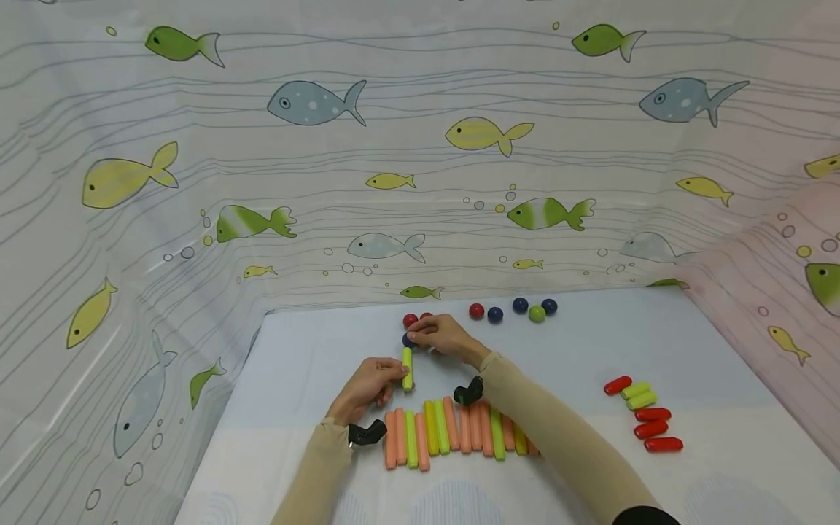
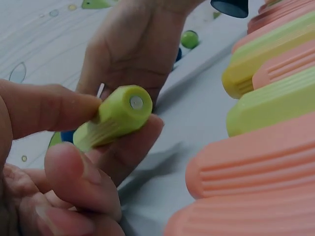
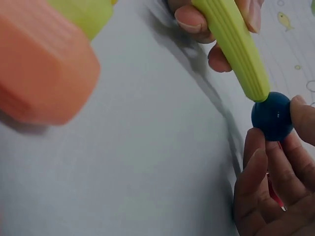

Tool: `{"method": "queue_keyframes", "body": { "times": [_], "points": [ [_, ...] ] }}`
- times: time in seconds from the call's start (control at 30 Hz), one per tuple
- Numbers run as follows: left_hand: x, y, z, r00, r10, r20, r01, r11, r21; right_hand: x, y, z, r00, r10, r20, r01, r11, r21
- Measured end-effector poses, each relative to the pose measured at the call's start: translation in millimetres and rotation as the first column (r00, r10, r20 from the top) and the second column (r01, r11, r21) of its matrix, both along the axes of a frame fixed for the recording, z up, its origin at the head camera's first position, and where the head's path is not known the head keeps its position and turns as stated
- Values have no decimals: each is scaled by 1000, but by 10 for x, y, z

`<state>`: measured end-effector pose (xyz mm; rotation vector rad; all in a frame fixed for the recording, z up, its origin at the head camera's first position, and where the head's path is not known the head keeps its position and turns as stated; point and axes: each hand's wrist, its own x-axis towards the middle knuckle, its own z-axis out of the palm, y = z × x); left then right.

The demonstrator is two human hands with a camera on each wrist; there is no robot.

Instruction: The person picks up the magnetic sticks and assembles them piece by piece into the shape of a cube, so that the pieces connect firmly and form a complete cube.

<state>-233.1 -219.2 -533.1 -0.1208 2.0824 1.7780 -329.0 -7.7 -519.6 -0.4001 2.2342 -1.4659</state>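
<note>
One yellow-green stick (image 1: 407,368) stands between the two hands above the white table (image 1: 577,364), its far tip touching a dark blue ball (image 3: 271,116). The left hand (image 1: 367,390) pinches the stick near its lower half, thumb on one side and curled fingers (image 2: 78,177) on the other; the left wrist view shows the stick's near end with a small metal disc set in it. The right hand (image 1: 446,335) holds the blue ball between thumb and fingertips (image 3: 258,162), pressed against the stick's tip. Just behind the right hand lie two red balls (image 1: 410,319), partly hidden. Farther back and to the right sits a loose group of balls (image 1: 518,310): one red, three dark blue, one green. Just in front of the hands a row of sticks (image 1: 453,434) in orange, yellow and green lies side by side, touching. Well apart on the right rests a small cluster of red and green sticks (image 1: 646,415). A fish-patterned curtain (image 1: 394,146) surrounds the table.
</note>
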Motion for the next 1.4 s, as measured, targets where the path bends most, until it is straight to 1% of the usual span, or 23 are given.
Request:
{"method": "queue_keyframes", "body": {
  "times": [0.23,0.57,0.67,0.73,0.77,0.83,0.93,1.03,1.1,1.27,1.33,1.4],
  "points": [
    [23,3,-9,1000,-4,-10,5,1000,2,-7,-32,-22,1000,24,16,-24,1000,-3],
    [51,-14,-4,1000,-2,-23,1,1000,-9,-2,-32,-45,999,49,1,-49,999,-15],
    [53,-29,-9,1000,6,-23,-6,1000,-9,-7,-6,-51,999,29,-34,-30,999,-14],
    [54,-41,-17,1000,14,-18,-14,1000,-8,-12,20,-46,996,-14,-83,14,1000,-7],
    [54,-46,-21,1000,17,-17,-17,1000,-6,-15,33,-39,993,-46,-111,46,999,-3],
    [53,-57,-29,1000,22,-14,-22,1000,-3,-21,61,-21,978,-116,-175,118,993,3],
    [53,-72,-38,1000,20,-13,-20,1000,-3,-45,86,-10,944,-216,-251,228,973,22],
    [53,-91,-42,1000,20,-11,-20,1000,2,-91,72,-18,914,-265,-306,295,954,55],
    [49,-102,-45,1000,28,-10,-28,1000,8,-119,45,-21,903,-259,-343,305,948,87],
    [36,-112,-44,999,52,-15,-52,998,29,-158,-9,-42,890,-159,-428,259,948,186],
    [33,-109,-42,998,59,-17,-59,998,32,-165,-14,-64,887,-137,-441,253,942,218],
    [28,-107,-43,998,69,-13,-69,997,33,-164,-10,-76,887,-130,-444,252,940,229]
  ]
}}
